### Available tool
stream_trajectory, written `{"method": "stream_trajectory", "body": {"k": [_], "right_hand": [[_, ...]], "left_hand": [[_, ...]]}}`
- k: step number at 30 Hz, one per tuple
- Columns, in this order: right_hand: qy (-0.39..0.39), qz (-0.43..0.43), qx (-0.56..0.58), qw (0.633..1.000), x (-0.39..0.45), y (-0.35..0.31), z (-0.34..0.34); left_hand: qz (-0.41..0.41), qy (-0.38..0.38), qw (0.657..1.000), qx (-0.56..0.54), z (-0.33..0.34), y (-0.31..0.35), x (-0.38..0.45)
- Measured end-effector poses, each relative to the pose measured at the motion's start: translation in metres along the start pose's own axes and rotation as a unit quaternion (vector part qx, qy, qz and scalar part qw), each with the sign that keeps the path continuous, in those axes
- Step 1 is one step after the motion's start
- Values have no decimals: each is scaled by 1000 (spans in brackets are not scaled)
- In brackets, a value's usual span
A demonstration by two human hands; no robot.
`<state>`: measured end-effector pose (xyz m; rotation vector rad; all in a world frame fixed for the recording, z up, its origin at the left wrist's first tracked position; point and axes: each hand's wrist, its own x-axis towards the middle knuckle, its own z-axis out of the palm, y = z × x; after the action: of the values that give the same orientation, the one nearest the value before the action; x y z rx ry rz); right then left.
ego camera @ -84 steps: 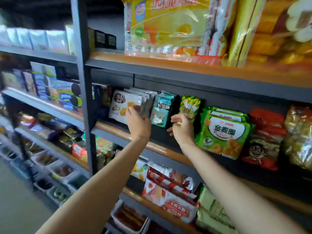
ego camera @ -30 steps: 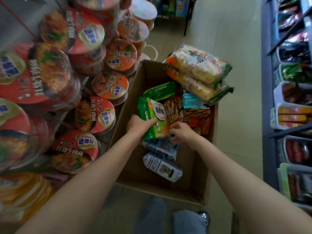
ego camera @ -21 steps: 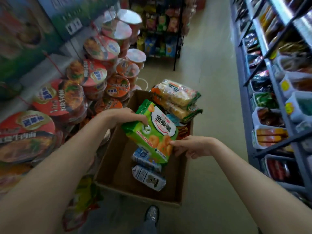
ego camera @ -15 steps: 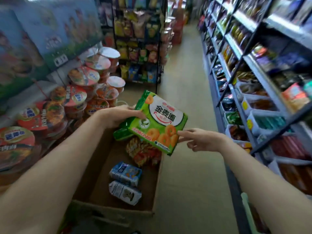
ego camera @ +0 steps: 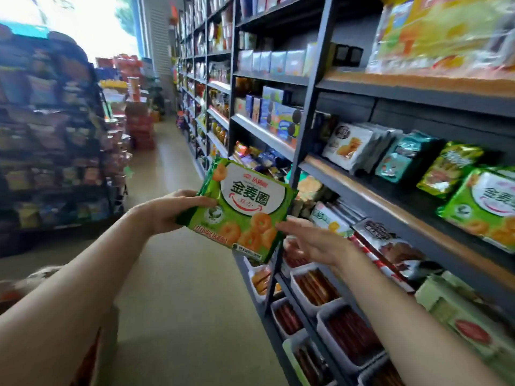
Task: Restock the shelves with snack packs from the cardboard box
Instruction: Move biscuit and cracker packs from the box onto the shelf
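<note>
I saw my left hand [ego camera: 170,211] gripping the green snack pack [ego camera: 239,210]; my right hand [ego camera: 309,240], at its four o'clock, lay loose-fingered, touching its edge.

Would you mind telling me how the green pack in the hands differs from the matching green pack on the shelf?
The held pack is in mid-air over the aisle, gripped by the left hand; the shelf pack rests on the shelf. The held pack shows whole; the shelf pack is cut off by the frame edge. Both share the green wrapper, white label and ring snacks.
</note>
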<state>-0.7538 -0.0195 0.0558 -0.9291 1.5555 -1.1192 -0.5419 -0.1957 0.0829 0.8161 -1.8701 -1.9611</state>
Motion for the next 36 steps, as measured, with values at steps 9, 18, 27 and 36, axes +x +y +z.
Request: {"method": "stream_trajectory", "body": {"k": [9,18,27,36], "right_hand": [[244,-4,-6,970,-91,11,-130],[515,-72,-16,854,-130,-2,-217],[695,37,44,717,-148,24,-257],[730,52,43,680,-143,33,-260]], "left_hand": [[20,-199,980,19,170,41,117],[164,-371,908,105,286,101,209],[206,-392,870,214,410,90,276],[196,-245,913,260,417,66,275]]}}
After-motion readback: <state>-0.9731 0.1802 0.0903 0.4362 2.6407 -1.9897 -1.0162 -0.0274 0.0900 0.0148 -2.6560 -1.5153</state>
